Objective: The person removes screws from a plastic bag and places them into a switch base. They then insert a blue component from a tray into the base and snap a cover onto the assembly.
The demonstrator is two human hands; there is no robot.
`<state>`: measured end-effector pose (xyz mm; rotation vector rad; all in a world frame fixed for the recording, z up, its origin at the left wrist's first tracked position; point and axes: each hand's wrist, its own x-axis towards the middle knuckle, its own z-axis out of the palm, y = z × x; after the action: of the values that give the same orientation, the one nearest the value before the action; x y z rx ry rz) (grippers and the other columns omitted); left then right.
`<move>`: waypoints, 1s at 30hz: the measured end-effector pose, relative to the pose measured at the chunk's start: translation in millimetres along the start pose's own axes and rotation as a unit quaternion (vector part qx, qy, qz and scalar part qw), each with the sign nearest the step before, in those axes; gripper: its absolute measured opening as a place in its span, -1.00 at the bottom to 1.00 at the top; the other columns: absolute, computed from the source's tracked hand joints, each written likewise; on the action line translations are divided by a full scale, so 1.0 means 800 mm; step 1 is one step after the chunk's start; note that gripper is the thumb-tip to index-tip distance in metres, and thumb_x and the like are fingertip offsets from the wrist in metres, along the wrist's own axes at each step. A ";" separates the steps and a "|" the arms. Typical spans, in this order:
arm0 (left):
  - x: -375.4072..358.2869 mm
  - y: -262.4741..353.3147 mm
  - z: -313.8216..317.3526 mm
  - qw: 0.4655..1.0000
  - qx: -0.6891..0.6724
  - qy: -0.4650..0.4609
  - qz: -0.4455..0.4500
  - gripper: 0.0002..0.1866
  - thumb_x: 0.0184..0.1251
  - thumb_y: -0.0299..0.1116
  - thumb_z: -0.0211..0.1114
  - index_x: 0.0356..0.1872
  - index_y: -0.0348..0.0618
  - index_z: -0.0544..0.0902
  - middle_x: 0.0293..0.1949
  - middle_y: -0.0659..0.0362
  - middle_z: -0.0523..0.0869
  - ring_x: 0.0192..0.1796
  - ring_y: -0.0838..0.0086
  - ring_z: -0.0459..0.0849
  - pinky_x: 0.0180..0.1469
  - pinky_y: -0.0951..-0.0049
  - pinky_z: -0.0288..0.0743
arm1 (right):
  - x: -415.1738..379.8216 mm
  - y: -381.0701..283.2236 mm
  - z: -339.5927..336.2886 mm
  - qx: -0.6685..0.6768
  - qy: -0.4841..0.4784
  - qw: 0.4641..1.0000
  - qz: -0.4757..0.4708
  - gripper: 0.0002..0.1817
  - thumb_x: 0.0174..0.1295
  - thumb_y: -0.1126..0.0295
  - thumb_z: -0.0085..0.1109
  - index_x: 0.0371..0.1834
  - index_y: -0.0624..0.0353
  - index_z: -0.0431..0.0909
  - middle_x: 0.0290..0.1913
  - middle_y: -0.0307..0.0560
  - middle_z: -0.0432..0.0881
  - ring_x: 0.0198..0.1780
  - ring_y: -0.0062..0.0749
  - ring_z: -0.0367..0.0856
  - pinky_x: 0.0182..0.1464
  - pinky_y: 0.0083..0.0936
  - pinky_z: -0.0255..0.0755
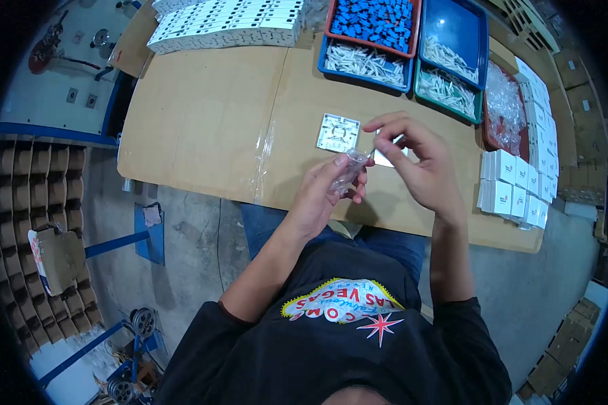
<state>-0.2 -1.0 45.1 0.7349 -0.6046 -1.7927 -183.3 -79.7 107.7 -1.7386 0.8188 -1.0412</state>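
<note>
My left hand (pixel 317 196) is closed around a small crumpled clear plastic bag (pixel 348 174), held above the table's near edge. Close beside the bag, my right hand (pixel 422 158) has its thumb and index finger pinched together; something small and thin seems to be at the fingertips, too small to name. Just beyond my hands a white square plate (pixel 338 132) with a moulded frame lies flat on the cardboard. A second white plate (pixel 384 159) lies partly hidden under my right hand.
Cardboard (pixel 203 121) covers the table. At the back stand a tray of blue parts (pixel 371 23) and several trays of white parts (pixel 365 64). A tray of clear bags (pixel 505 108) and stacked white boxes (pixel 510 182) are at right; more white boxes (pixel 230 27) are at back left.
</note>
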 end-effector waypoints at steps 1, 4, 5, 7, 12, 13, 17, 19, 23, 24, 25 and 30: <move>-0.003 0.001 0.004 1.000 -0.005 -0.003 0.002 -0.49 0.67 -0.04 0.01 0.16 -0.34 0.64 -0.21 0.19 0.69 -0.20 0.52 0.68 -0.15 0.48 0.55 | 0.003 -0.006 -0.002 -0.029 -0.058 0.998 0.008 -0.93 0.40 0.48 0.23 -0.16 0.24 0.60 -0.01 -0.12 0.74 -0.19 -0.56 0.66 -0.23 -0.63 0.45; -0.007 -0.003 0.006 1.000 0.013 -0.007 0.005 -0.45 0.63 0.02 0.01 0.15 -0.36 0.61 -0.18 0.14 0.71 -0.20 0.43 0.70 -0.14 0.40 0.58 | 0.012 -0.022 -0.006 -0.082 -0.121 0.989 -0.014 -0.91 0.37 0.47 0.25 -0.17 0.25 0.60 0.03 -0.10 0.73 -0.13 -0.49 0.68 -0.21 -0.59 0.45; -0.010 -0.003 0.006 1.000 0.011 -0.005 0.005 -0.45 0.63 0.02 0.01 0.15 -0.36 0.61 -0.18 0.14 0.71 -0.20 0.43 0.70 -0.14 0.40 0.58 | 0.012 -0.027 -0.007 -0.104 -0.122 0.986 -0.039 -0.91 0.36 0.47 0.26 -0.17 0.25 0.60 0.03 -0.11 0.72 -0.13 -0.47 0.68 -0.21 -0.58 0.45; -0.013 -0.003 0.007 1.000 0.024 -0.012 0.012 -0.44 0.63 0.03 0.02 0.16 -0.36 0.60 -0.18 0.14 0.70 -0.19 0.44 0.70 -0.15 0.41 0.58 | 0.015 -0.039 -0.010 -0.130 -0.115 0.984 -0.052 -0.91 0.36 0.47 0.26 -0.17 0.25 0.60 0.03 -0.12 0.72 -0.12 -0.46 0.68 -0.20 -0.56 0.45; -0.019 -0.001 0.011 0.999 0.013 -0.027 0.023 -0.47 0.63 0.02 0.06 0.15 -0.31 0.62 -0.17 0.17 0.70 -0.19 0.50 0.69 -0.16 0.45 0.56 | 0.015 -0.037 -0.005 -0.159 -0.164 0.971 -0.071 -0.95 0.35 0.52 0.27 -0.21 0.28 0.62 0.12 -0.05 0.69 -0.07 -0.53 0.62 -0.16 -0.60 0.43; -0.019 -0.001 0.011 0.999 0.007 -0.034 0.024 -0.49 0.63 0.02 0.08 0.15 -0.27 0.65 -0.18 0.19 0.70 -0.19 0.55 0.68 -0.15 0.50 0.54 | 0.014 -0.037 -0.004 -0.110 -0.195 0.974 -0.035 -0.95 0.35 0.54 0.25 -0.19 0.28 0.62 0.15 -0.02 0.68 0.02 -0.44 0.65 -0.07 -0.53 0.50; -0.022 -0.001 0.011 0.999 0.033 -0.017 0.018 -0.51 0.62 0.01 0.08 0.12 -0.29 0.60 -0.16 0.14 0.70 -0.20 0.45 0.69 -0.17 0.42 0.57 | 0.016 -0.038 -0.008 -0.157 -0.265 0.949 -0.064 -0.89 0.37 0.56 0.18 -0.11 0.33 0.63 0.19 0.06 0.64 0.13 -0.23 0.67 0.09 -0.41 0.54; -0.021 -0.004 0.013 0.999 -0.003 -0.022 0.024 -0.53 0.63 0.03 0.10 0.07 -0.23 0.66 -0.19 0.18 0.71 -0.20 0.52 0.69 -0.19 0.47 0.57 | 0.014 -0.039 -0.008 -0.150 -0.268 0.950 -0.053 -0.88 0.39 0.54 0.18 -0.10 0.34 0.64 0.20 0.07 0.64 0.13 -0.21 0.67 0.09 -0.40 0.54; -0.022 -0.004 0.013 0.999 -0.037 -0.013 0.013 -0.54 0.62 0.03 0.10 0.03 -0.21 0.66 -0.19 0.16 0.71 -0.20 0.50 0.70 -0.19 0.47 0.58 | 0.009 -0.038 -0.007 -0.132 -0.246 0.960 -0.032 -0.79 0.45 0.41 0.16 -0.09 0.36 0.67 0.22 0.09 0.64 0.14 -0.17 0.66 0.11 -0.35 0.54; -0.021 -0.004 0.013 0.999 -0.040 -0.012 0.016 -0.54 0.62 0.03 0.10 0.01 -0.21 0.66 -0.20 0.16 0.71 -0.20 0.49 0.71 -0.19 0.47 0.58 | 0.010 -0.037 -0.005 -0.131 -0.248 0.959 -0.031 -0.79 0.45 0.41 0.16 -0.09 0.36 0.67 0.22 0.09 0.64 0.14 -0.17 0.66 0.11 -0.35 0.54; -0.021 -0.005 0.012 0.999 -0.043 -0.012 0.018 -0.54 0.62 0.03 0.10 -0.01 -0.21 0.67 -0.21 0.16 0.72 -0.20 0.49 0.71 -0.19 0.46 0.58 | 0.011 -0.035 -0.003 -0.124 -0.256 0.958 -0.029 -0.75 0.47 0.34 0.15 -0.10 0.35 0.69 0.23 0.10 0.64 0.15 -0.15 0.66 0.13 -0.32 0.53; -0.019 -0.009 0.011 1.000 -0.010 0.003 0.008 -0.52 0.61 0.06 0.08 -0.05 -0.22 0.67 -0.25 0.15 0.70 -0.21 0.44 0.70 -0.18 0.41 0.58 | 0.009 -0.037 0.006 -0.165 -0.319 0.933 0.014 -0.59 0.51 0.14 0.12 -0.21 0.33 0.71 0.29 0.13 0.62 0.18 -0.09 0.65 0.19 -0.24 0.50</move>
<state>-7.2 16.2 48.8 0.7206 -0.5860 -1.7779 -173.3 -73.8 136.6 -2.1652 0.6091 -0.2712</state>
